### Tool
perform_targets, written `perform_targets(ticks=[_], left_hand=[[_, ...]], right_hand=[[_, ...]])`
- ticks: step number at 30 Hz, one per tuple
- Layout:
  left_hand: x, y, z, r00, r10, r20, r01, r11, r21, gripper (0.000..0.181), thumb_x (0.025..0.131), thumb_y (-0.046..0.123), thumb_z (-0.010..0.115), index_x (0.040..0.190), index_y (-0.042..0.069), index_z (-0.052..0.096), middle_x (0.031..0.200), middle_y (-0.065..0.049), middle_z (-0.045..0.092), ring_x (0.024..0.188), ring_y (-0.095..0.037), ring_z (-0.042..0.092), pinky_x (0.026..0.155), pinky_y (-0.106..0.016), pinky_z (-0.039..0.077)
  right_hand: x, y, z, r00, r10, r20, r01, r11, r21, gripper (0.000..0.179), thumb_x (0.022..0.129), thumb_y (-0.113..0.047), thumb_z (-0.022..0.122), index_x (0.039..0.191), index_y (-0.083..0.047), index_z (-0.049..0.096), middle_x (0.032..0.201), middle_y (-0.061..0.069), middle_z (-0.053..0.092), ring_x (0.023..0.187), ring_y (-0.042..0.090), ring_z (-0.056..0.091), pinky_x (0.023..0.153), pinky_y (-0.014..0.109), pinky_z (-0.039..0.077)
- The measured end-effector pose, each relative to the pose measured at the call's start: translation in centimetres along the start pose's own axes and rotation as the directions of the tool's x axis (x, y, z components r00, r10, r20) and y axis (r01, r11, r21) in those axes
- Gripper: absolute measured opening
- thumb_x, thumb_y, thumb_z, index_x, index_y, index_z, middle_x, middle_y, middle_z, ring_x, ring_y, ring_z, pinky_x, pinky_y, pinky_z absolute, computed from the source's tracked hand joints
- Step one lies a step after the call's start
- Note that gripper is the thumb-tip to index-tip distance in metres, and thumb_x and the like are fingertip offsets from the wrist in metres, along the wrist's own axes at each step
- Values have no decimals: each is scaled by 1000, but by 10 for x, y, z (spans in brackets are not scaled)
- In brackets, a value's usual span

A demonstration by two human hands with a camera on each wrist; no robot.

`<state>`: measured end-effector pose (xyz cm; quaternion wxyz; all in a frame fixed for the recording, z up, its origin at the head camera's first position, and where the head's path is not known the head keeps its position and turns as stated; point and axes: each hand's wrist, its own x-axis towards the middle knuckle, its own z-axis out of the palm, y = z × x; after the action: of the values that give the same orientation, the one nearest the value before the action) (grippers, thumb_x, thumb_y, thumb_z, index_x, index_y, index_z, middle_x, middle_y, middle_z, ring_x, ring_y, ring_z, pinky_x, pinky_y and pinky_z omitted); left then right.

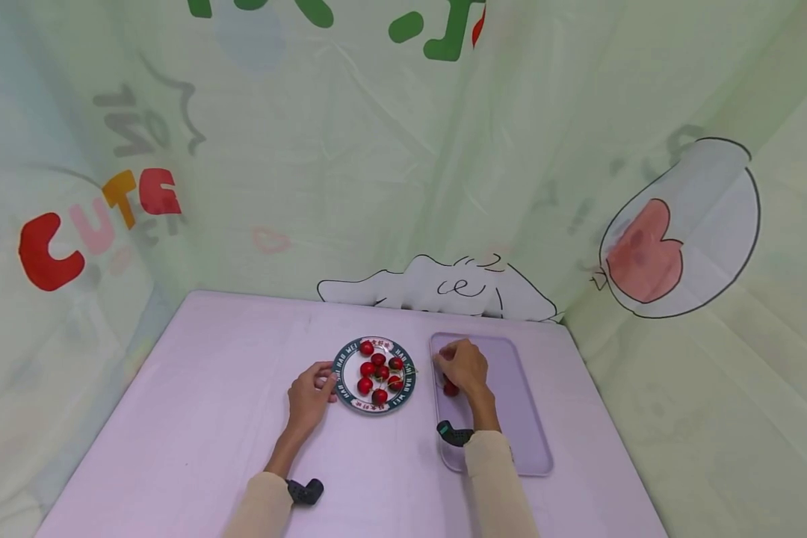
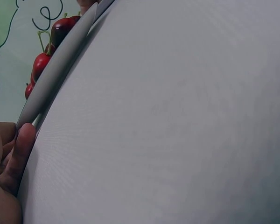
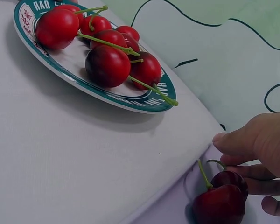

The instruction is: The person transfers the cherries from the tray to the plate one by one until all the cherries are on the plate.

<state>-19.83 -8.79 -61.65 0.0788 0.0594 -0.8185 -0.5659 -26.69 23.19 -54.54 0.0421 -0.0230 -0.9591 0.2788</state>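
Note:
Several red cherries [image 1: 367, 369] with green stems lie on a round plate [image 1: 407, 394] with a dark teal, lettered rim. My left hand [image 1: 308, 394] pinches the plate's left edge; in the left wrist view, fingers [image 2: 24, 144] show against the rim. Over the lilac tray [image 1: 504, 441], my right hand [image 1: 466, 365] hovers with its thumb stretched out and its fingers loosely bent. Two dark red cherries [image 3: 219, 205] sit in the tray just below it. The right wrist view shows the hand beside the rear cherry [image 3: 235, 179]; contact is unclear.
A pale lilac cloth covers the table [image 1: 195, 418]. Behind it hangs a printed fabric curtain [image 1: 376, 187] with letters and drawings, and more fabric stands at both sides. Each wrist wears a black device [image 1: 305, 492].

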Motion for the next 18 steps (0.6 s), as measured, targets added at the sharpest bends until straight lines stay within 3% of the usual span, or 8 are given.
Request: perform_targets(ticks=[8,18], left_hand=[[-2,2,0,1000,-13,-2,13,1000,-1,33,108,13,69,139,6,71,113,-14,78,66,-9,71,64,-15,57],[-2,4,-1,1000,-22,5,22,1000,-1,33,108,14,69,140,6,70,114,-14,78,65,-8,70,64,-16,56]], right_hand=[[2,4,3,999,-30,-10,30,999,-33,18,94,-22,84,98,-4,86,91,11,83,89,30,75,88,55,56],[9,10,13,1000,-16,-20,15,999,-42,12,92,-18,86,92,-6,86,83,7,81,79,23,72,80,47,57]])
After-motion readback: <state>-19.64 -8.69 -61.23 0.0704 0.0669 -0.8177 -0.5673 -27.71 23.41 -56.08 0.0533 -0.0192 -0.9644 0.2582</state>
